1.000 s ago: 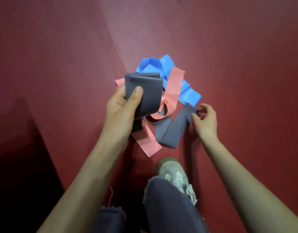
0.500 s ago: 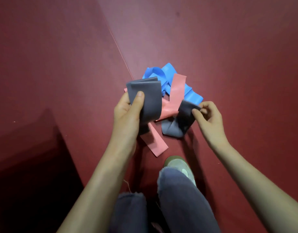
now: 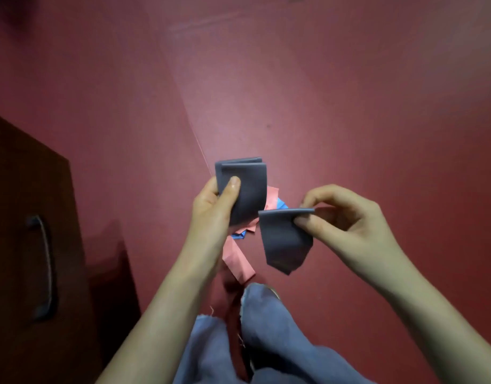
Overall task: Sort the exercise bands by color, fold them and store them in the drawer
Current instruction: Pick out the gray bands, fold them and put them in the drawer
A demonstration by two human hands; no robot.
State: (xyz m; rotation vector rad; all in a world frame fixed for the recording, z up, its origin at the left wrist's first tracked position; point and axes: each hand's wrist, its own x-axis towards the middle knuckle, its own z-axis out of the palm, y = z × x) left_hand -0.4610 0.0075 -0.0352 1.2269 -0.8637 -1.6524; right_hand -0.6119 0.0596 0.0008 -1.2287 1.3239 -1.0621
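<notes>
With your left grip clasping the folded grey band above the floor and your right grip pinching the hanging grey band by its top edge, double the loose one evenly, edges flush, before stacking them.

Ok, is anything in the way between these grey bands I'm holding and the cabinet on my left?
Nothing visible lies on the floor between them. But the cabinet front with its handle looks closed, and your left hand holds the folded grey band while your right hand pinches the other grey band.
</notes>
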